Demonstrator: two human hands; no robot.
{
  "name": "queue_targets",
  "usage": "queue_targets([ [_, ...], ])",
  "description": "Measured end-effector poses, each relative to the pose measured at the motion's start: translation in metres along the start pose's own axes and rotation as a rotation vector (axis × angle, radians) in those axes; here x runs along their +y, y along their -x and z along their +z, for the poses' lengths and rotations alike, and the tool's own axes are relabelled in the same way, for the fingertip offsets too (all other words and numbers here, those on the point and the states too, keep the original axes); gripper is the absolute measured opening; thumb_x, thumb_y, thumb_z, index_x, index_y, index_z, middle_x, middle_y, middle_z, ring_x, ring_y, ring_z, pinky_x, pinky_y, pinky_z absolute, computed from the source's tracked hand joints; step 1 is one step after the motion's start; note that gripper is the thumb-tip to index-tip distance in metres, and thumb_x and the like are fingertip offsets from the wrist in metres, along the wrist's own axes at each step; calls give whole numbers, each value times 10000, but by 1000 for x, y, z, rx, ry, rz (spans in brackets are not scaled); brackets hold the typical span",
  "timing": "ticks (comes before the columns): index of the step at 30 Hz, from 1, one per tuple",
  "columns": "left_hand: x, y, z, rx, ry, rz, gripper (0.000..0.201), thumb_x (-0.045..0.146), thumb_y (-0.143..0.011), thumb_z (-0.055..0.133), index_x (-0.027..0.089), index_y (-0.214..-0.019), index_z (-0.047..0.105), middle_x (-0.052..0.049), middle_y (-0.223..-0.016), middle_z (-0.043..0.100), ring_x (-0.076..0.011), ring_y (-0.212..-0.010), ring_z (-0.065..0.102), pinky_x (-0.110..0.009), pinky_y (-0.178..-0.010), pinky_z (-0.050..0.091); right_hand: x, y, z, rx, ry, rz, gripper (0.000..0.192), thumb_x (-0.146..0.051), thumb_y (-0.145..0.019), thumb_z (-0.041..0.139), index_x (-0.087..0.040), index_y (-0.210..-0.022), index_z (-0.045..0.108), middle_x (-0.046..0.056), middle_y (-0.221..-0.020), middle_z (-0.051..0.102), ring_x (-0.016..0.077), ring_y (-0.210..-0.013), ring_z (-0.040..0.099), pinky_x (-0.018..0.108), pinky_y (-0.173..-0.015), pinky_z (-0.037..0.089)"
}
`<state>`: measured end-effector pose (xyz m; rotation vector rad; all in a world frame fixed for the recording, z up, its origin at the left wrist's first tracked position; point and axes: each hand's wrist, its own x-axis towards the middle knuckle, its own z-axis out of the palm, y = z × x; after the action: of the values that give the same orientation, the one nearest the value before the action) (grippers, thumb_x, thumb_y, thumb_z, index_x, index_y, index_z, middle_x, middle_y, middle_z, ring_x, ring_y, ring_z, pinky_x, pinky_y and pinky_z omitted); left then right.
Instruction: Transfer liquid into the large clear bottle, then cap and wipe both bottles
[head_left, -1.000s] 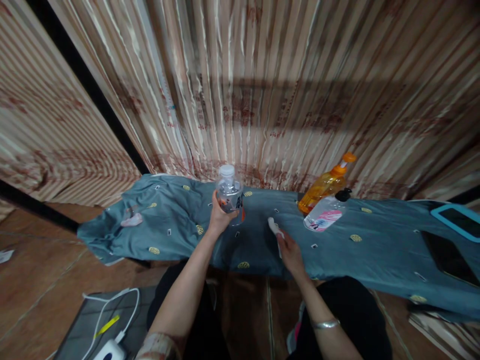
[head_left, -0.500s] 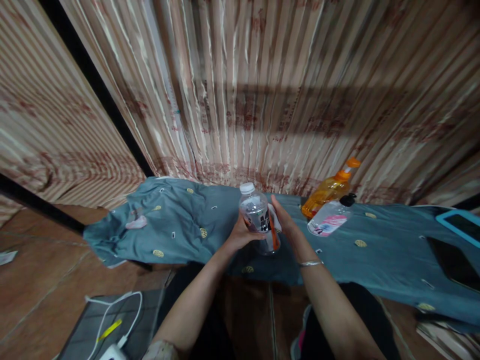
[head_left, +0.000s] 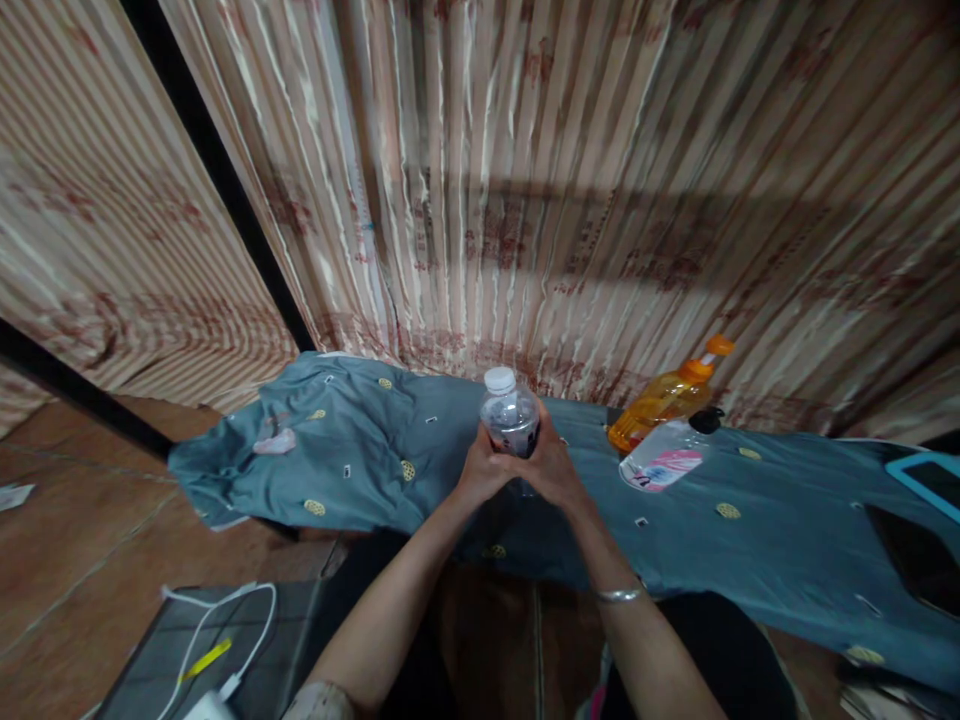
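A clear plastic bottle (head_left: pixel 510 412) with a white cap stands upright over the middle of the green cloth-covered bench. My left hand (head_left: pixel 481 470) is closed around its left side. From the right, my right hand (head_left: pixel 553 464) wraps the same bottle, and the two hands meet at its front. They cover most of the label and the lower body. To the right lie an orange pump bottle (head_left: pixel 654 405) and a clear bottle (head_left: pixel 667 455) with a black top and pink label, both tilted and touching neither hand.
The bench's green cloth (head_left: pixel 375 440) stretches left and right, with a small pale pink item (head_left: pixel 276 441) on its left part. A dark phone (head_left: pixel 911 555) and a blue-framed device (head_left: pixel 926 480) lie far right. A striped curtain (head_left: pixel 525 200) hangs behind; a white cable (head_left: pixel 225 600) lies lower left.
My right hand has closed in on the bottle, from a looser position with a white piece by its palm. That white piece is now out of sight. The view has shifted slightly.
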<state>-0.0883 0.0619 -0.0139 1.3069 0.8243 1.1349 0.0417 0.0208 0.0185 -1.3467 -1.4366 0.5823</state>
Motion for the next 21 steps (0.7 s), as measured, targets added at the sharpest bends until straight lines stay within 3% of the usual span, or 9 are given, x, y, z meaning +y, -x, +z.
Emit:
queue_targets([
  [3, 7, 3, 5, 51, -37, 61, 785, 212, -347, 920, 193, -1049, 569, -43, -1075, 626, -260, -1079, 574, -382, -981, 436, -4, 0, 3, 109, -137, 173, 836, -488, -486, 885, -180, -1188, 552, 91, -1094, 642, 308, -1015, 592, 455, -934, 451],
  [6, 14, 6, 8, -15, 155, -53, 673, 278, -417, 901, 186, -998, 575, -5, -936, 638, -201, -932, 607, -323, -887, 468, -1, 0, -3, 140, -356, 290, 626, -531, -537, 851, -189, -996, 600, 58, -930, 667, 261, -862, 619, 388, -803, 495],
  [9, 19, 9, 8, -23, 392, -198, 468, 373, -536, 841, 185, -881, 586, 24, -802, 628, -140, -753, 598, -269, -743, 479, 2, 3, -10, 110, -486, 332, 590, -587, -586, 799, -183, -971, 605, 51, -909, 673, 228, -799, 632, 341, -731, 510],
  [13, 22, 8, 6, 72, 492, -299, 467, 314, -467, 870, 192, -831, 604, 43, -755, 633, -112, -664, 583, -235, -639, 460, 4, 9, -13, 114, -582, 382, 581, -583, -551, 817, -174, -914, 618, 43, -842, 673, 209, -712, 626, 321, -673, 513],
  [16, 20, 6, 7, 94, 515, -306, 501, 332, -471, 875, 177, -894, 656, 16, -797, 674, -128, -696, 605, -242, -648, 462, 5, 10, -12, 110, -601, 399, 582, -576, -545, 828, -170, -911, 627, 37, -809, 670, 203, -679, 620, 314, -647, 508],
  [21, 7, 7, 18, 62, 472, -271, 500, 524, -593, 810, 133, -881, 694, -33, -758, 712, -185, -744, 653, -301, -761, 493, 4, 10, -7, 94, -545, 376, 607, -531, -528, 858, -160, -948, 626, 37, -803, 668, 214, -689, 623, 305, -634, 488],
])
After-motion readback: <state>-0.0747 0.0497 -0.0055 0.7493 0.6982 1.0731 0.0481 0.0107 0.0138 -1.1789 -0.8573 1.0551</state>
